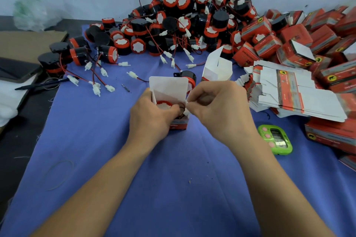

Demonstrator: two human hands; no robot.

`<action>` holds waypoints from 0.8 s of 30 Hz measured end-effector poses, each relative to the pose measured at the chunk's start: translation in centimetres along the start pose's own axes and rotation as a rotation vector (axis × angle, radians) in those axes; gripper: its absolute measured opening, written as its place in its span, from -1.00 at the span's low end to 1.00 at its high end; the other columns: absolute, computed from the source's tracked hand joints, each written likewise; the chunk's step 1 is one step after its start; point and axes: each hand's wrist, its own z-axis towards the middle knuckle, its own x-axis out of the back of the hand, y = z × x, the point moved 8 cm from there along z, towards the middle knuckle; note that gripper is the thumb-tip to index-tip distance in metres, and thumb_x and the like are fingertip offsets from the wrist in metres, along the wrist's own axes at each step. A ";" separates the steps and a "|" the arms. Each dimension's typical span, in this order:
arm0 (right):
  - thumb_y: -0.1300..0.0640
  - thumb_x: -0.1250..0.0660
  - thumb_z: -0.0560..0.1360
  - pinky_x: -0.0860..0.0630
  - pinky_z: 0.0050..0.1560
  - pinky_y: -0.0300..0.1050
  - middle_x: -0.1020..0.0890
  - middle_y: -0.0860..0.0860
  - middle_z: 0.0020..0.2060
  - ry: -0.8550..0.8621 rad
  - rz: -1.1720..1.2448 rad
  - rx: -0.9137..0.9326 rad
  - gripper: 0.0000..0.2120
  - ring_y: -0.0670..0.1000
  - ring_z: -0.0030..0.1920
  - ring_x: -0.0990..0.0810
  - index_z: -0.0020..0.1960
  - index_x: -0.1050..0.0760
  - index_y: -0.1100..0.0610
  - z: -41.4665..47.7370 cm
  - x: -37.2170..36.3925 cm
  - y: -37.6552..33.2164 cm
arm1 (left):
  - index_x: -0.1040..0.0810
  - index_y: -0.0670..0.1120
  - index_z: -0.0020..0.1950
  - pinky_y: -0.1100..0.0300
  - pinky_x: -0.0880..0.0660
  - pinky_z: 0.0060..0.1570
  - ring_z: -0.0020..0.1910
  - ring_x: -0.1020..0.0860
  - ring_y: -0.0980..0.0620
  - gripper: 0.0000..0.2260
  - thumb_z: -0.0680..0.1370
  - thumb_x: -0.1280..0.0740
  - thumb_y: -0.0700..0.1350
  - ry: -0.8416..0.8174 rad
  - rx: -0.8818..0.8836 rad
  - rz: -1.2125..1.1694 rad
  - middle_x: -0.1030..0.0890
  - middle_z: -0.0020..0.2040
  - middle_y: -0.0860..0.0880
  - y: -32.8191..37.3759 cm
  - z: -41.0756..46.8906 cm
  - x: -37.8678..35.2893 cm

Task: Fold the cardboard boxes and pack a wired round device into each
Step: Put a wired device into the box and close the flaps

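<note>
An open red-and-white cardboard box (169, 86) stands upright at the middle of the blue cloth, its white lid flap raised. Inside it sits a round red-and-white device (163, 104). My left hand (152, 115) grips the box's left side, thumb over the opening. My right hand (217, 106) pinches the device's wire and white connector (186, 111) at the box's right rim. A second opened box (216, 67) stands empty just behind. A single device (187, 77) lies behind the held box.
A big pile of black-and-red wired devices (183, 21) fills the back. Flat unfolded boxes (289, 90) are stacked at right, packed red boxes (308, 34) behind them. A green timer (275, 138) lies near my right forearm. A pen (44, 83) lies at left.
</note>
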 end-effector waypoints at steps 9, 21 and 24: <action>0.11 -0.38 0.52 -0.54 -0.15 -0.03 -0.69 -0.05 -0.20 -0.132 -0.399 -0.014 -0.83 0.11 -0.15 -0.60 -0.04 -0.69 -0.12 1.1 -3.6 0.0 | -0.61 0.16 0.05 0.53 -0.42 -0.30 -0.11 -0.57 0.43 -0.70 0.33 -0.42 0.12 -0.107 -0.027 -0.145 -0.68 -0.12 0.28 0.0 -0.2 -0.5; 0.17 -0.47 0.37 -0.30 -0.17 -0.10 -0.65 -0.05 -0.28 0.216 -0.553 0.069 -0.79 0.11 -0.22 -0.54 -0.04 -0.67 -0.06 0.5 -2.7 -0.1 | -0.65 0.18 0.12 -0.17 -0.58 0.22 0.11 -0.67 -0.01 -0.54 0.24 -0.44 -0.11 -0.356 -0.025 -0.240 -0.73 0.05 0.10 -0.2 0.1 -1.4; 0.14 -0.59 0.27 -0.45 -0.05 -0.22 -0.56 -0.20 -0.07 0.369 -0.083 -0.079 -0.38 -0.04 -0.03 -0.58 0.26 -0.52 -0.19 0.0 -0.8 2.6 | -0.65 0.25 0.10 -0.10 -0.60 0.19 0.06 -0.68 0.07 -0.55 0.25 -0.45 -0.09 -0.364 -0.039 -0.239 -0.73 0.02 0.13 0.0 0.1 -1.6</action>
